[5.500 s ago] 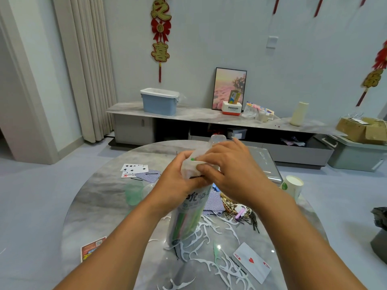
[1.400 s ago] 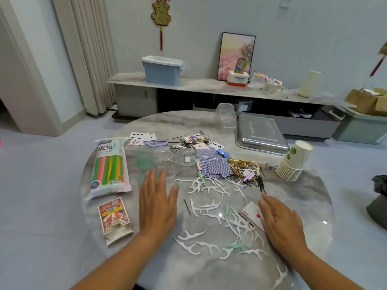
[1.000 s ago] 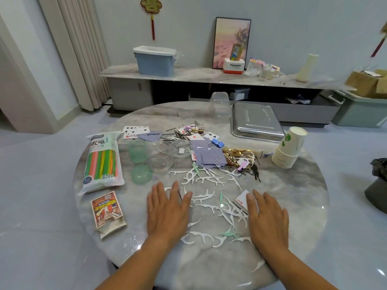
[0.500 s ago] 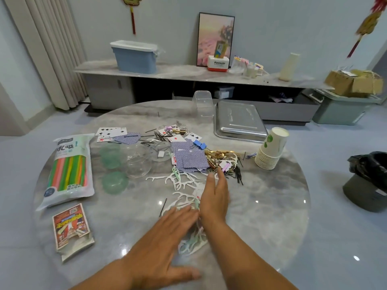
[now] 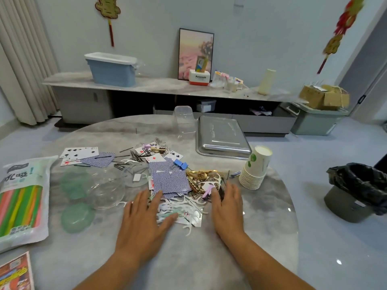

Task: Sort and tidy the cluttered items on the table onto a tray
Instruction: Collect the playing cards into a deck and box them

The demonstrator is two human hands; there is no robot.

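On the round worktop [image 5: 261, 227], both hands lie flat with fingers straight and spread, holding nothing. The left hand [image 5: 142, 222] and right hand [image 5: 227, 208] sit on either side of a heap of white floss picks [image 5: 184, 208]. To do this well, I think the hands should slide together slowly and keep low, so no picks slip out underneath. The metal tray [image 5: 222, 137] waits at the far side and looks bare. The clear bowl [image 5: 106, 191] looks to have nothing inside.
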